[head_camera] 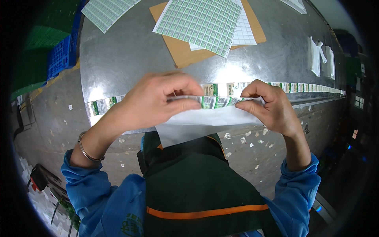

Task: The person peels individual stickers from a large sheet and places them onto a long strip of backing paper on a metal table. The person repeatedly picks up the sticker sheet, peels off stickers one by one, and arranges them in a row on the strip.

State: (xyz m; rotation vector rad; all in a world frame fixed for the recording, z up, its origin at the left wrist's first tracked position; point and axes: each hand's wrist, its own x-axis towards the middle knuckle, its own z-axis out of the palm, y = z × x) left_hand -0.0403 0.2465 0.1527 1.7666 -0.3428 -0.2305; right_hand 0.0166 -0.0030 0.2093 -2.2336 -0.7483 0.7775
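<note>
Both my hands pinch the folded upper edge of a white-backed sheet of green and white printed labels (216, 102) at the table's near edge. My left hand (165, 100) holds the fold between thumb and fingers, left of centre. At the fold's right end, the thumb and forefinger of my right hand (263, 102) close on it. The sheet's white back hangs over the table edge above my apron. Beyond the fold, a long row of printed labels (296, 87) runs along the table edge, partly hidden by my hands and the sheet.
On the metal table (118, 56) lie sheets of small green labels (204, 22) over a piece of brown cardboard (174, 54). Another label sheet (109, 11) is at the far left. White plastic pieces (316, 56) lie at right. A blue plastic crate (59, 56) stands beyond the left edge.
</note>
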